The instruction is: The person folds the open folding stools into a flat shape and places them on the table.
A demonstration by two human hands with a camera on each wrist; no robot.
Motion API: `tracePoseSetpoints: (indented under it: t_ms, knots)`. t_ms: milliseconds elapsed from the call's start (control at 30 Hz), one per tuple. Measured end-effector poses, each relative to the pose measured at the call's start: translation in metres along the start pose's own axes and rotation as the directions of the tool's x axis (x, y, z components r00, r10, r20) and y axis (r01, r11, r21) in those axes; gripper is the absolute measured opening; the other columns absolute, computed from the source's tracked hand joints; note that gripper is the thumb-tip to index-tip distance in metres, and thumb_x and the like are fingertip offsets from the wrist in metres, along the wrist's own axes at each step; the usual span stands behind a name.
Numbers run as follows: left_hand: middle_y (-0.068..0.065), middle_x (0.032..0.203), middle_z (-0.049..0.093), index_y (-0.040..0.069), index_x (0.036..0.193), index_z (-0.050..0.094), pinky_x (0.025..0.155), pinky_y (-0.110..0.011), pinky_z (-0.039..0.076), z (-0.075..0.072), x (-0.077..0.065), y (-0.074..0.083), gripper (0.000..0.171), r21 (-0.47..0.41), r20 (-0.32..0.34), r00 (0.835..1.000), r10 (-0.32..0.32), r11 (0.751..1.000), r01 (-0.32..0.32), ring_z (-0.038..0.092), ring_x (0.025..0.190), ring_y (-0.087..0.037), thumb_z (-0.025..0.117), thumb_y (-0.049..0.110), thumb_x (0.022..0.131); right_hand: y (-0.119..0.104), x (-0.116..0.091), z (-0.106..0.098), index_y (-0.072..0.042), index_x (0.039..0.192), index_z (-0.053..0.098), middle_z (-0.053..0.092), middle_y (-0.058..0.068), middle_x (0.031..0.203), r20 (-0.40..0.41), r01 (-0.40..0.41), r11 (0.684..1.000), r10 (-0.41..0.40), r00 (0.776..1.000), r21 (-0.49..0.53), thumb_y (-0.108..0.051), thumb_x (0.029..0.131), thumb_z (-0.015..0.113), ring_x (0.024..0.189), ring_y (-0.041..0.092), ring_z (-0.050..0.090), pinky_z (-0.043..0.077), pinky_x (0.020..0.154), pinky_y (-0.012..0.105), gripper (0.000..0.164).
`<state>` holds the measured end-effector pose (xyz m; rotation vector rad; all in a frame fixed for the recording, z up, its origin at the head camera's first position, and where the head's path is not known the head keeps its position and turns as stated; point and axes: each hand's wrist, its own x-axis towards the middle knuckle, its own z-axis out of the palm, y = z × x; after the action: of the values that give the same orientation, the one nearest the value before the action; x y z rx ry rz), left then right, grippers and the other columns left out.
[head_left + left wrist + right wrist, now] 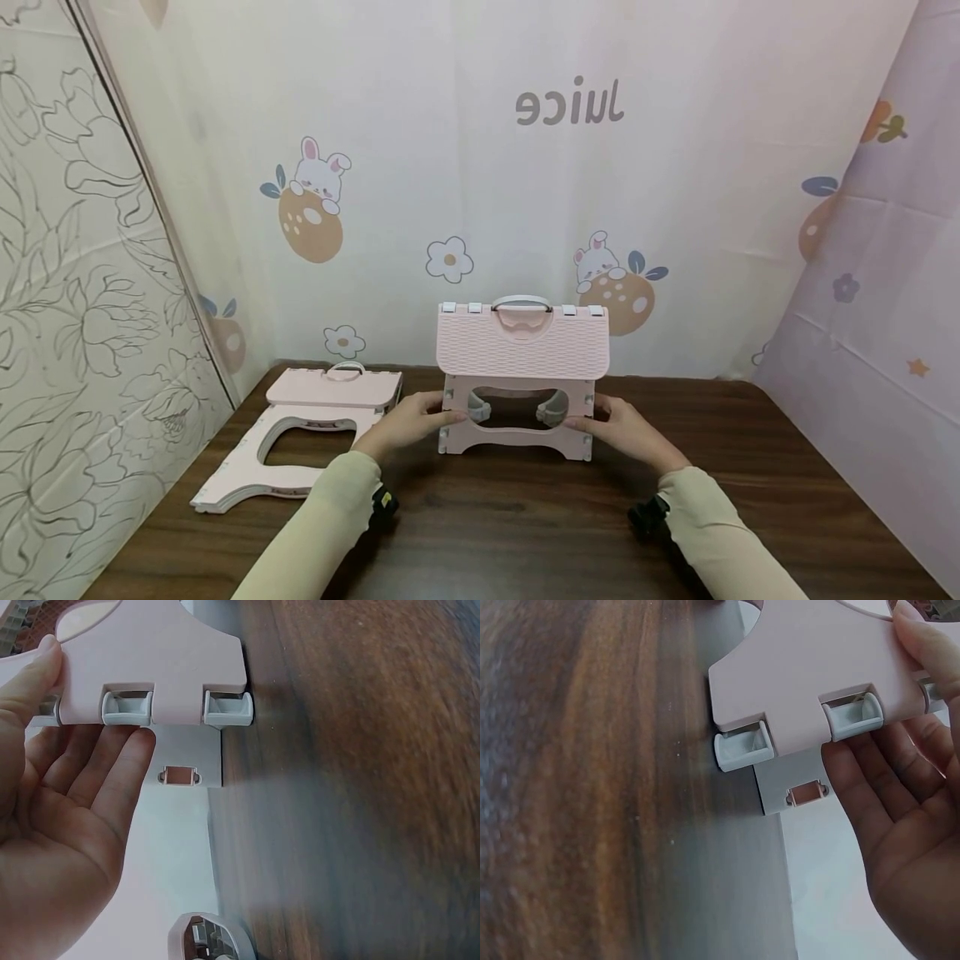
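Note:
A pink folding stool stands upright on the table, its woven-textured top hanging tilted toward me and a white carrying handle at its upper edge. My left hand grips the side of its leg panel, thumb on the front and fingers behind. On the opposite side, my right hand holds the panel the same way. White hinge clips line the panel edge beside the left fingers in the left wrist view. Similar clips show by the right fingers in the right wrist view.
A second pink folding stool, folded flat, lies on the left of the dark wooden table, close to my left forearm. A printed curtain hangs right behind the table's far edge, with more fabric at both sides.

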<state>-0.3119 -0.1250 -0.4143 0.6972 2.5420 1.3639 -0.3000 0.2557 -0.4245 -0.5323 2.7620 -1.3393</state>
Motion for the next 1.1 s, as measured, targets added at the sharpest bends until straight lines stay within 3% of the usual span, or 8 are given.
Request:
tracePoseSetpoints:
  t_ms: [700,1100]
  knots:
    - [0.000,0.125,0.067,0.018,0.132,0.065,0.098,-0.048,0.048,-0.0005,0.0012,0.0025,0.047,0.029,0.000,1.000,0.006,1.000,-0.006,0.061,0.114,-0.019,0.063,0.049,0.097,-0.0016,0.0014,-0.0012,-0.005,0.127,0.063,0.067,0.006,0.112,0.018,0.015,0.999,-0.016,1.000,0.030,-0.042,0.094,0.071,0.097,0.021,0.064,0.053,0.079,0.037,0.051]
    - [0.000,0.128,0.065,0.020,0.132,0.065,0.098,-0.049,0.047,-0.0027,0.0016,0.0036,0.046,0.055,0.010,1.000,-0.003,0.998,0.002,0.060,0.117,-0.021,0.063,0.050,0.097,-0.0072,0.0024,-0.0053,0.001,0.136,0.055,0.064,0.013,0.121,0.056,-0.030,1.000,0.029,0.998,0.009,-0.042,0.094,0.070,0.104,0.023,0.062,0.053,0.084,0.041,0.062]
